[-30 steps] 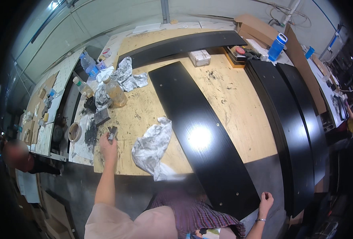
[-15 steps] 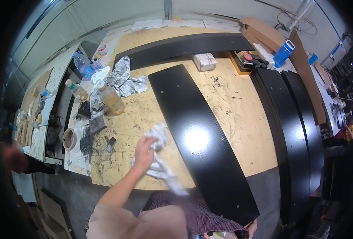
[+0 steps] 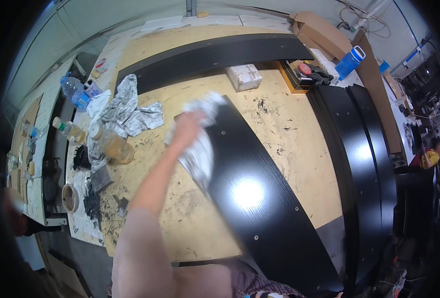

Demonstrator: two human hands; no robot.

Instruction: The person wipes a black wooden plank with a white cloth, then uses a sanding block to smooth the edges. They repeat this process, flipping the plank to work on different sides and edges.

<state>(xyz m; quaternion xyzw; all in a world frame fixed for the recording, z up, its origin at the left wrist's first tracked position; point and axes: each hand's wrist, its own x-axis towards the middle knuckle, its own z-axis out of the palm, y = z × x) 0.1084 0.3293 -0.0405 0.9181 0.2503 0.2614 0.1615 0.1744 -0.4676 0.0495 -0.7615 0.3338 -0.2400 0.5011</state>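
Note:
My left hand (image 3: 188, 130), blurred by motion, is closed on a white cloth (image 3: 200, 158) with grey smudges. The cloth lies over the far left end of a long black board (image 3: 250, 184), and part of it hangs past the board's left edge. Small round metal-coloured fittings dot the glossy board, which slants from the table's middle toward me at the lower right. Of my right hand (image 3: 338, 295) only a sliver shows by the board's near corner, its fingers hidden.
Another black board (image 3: 215, 52) lies across the back, near a white block (image 3: 245, 78). Stacked black boards (image 3: 351, 144) stand at right, below a blue jug (image 3: 350, 63). Bottles (image 3: 113, 145), a stained rag (image 3: 130, 111) and a tape roll (image 3: 70, 197) occupy the left side.
My left hand has carried the cloth from the bare tabletop beside the board up onto the board's far end. The view has shifted, and my right hand has mostly left the picture.

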